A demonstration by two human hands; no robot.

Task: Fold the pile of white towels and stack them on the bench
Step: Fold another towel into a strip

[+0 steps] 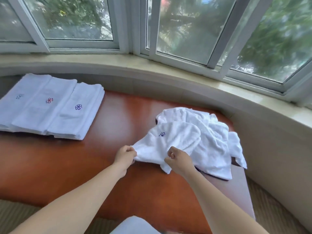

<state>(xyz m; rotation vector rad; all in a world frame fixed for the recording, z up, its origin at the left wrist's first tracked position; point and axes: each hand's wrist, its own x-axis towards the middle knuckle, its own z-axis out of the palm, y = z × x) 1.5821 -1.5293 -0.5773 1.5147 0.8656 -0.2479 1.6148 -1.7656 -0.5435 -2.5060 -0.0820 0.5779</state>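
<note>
A heap of crumpled white towels [214, 142] lies on the right part of the reddish wooden bench [108, 162]. The top towel [170, 141] carries a small blue embroidered flower and is drawn out toward me. My left hand [125, 155] pinches its left corner. My right hand [179, 159] grips its near edge a little to the right. At the bench's left end lie three overlapping folded white towels [50, 107], each with a flower mark.
A curved beige windowsill [185, 76] and window frames run behind the bench. A beige wall section [276, 149] stands close on the right. Carpeted floor [276, 213] shows at the lower right. Something white [135, 225] sits at the bottom edge.
</note>
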